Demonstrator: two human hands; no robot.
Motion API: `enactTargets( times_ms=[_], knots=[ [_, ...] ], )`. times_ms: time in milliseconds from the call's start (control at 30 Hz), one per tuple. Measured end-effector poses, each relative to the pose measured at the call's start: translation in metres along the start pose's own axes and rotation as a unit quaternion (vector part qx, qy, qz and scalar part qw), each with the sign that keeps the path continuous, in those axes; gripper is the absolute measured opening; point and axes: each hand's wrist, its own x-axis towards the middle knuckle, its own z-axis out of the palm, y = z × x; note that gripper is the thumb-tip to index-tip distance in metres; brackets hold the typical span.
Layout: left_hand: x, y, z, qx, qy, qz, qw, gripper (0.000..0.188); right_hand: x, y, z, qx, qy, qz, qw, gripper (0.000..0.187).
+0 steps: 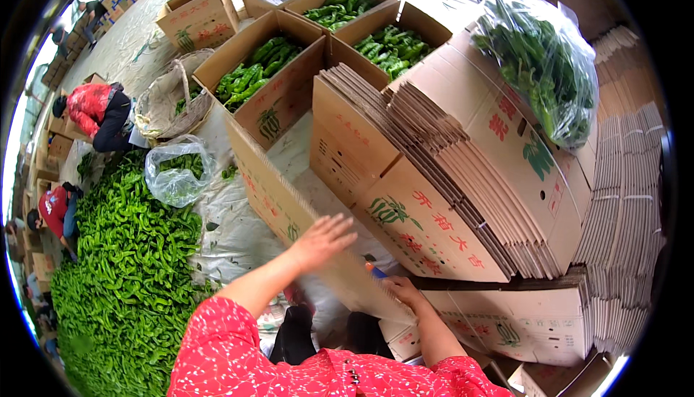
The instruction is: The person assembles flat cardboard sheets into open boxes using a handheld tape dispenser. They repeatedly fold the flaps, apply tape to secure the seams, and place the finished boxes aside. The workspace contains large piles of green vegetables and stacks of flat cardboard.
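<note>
A flat folded carton (289,209) stands on edge in front of me, slanting from the upper left down toward my body. My left hand (325,241) is over its upper edge with fingers stretched out, holding nothing; whether the palm touches the cardboard I cannot tell. Near the carton's close end, my right hand (406,292) is closed around a small blue tool (376,272) with an orange tip. Its kind is not clear, and the carton partly hides the fingers. Just right of my hands leans a stack of flattened cartons (412,202).
Several open boxes of green peppers (260,72) stand ahead. A bag of peppers (538,72) lies on more flattened cartons (506,137). At left are a large pepper heap (130,252), a clear plastic bag (179,171), a wicker basket (173,97) and crouching people (94,115).
</note>
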Motion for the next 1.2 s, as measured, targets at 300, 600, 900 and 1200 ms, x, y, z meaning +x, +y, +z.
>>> enactTargets(
  times_ms=[300,600,900,1200],
  knots=[
    [-0.083,0.065,0.003,0.006,0.038,-0.062,0.997,0.076,0.028,-0.062,0.066,-0.344,-0.124,-0.227,0.903,0.081],
    [-0.164,0.08,0.015,0.019,0.094,-0.061,0.994,0.056,0.008,-0.075,0.112,-0.359,-0.183,-0.209,0.891,0.076],
    [-0.19,0.083,0.01,-0.033,0.089,-0.051,0.994,0.056,-0.003,-0.063,0.13,-0.32,-0.188,-0.164,0.914,0.074],
    [-0.194,0.088,-0.002,-0.106,0.133,-0.055,0.984,0.055,-0.003,-0.059,0.134,-0.306,-0.178,-0.19,0.916,0.069]
  ],
)
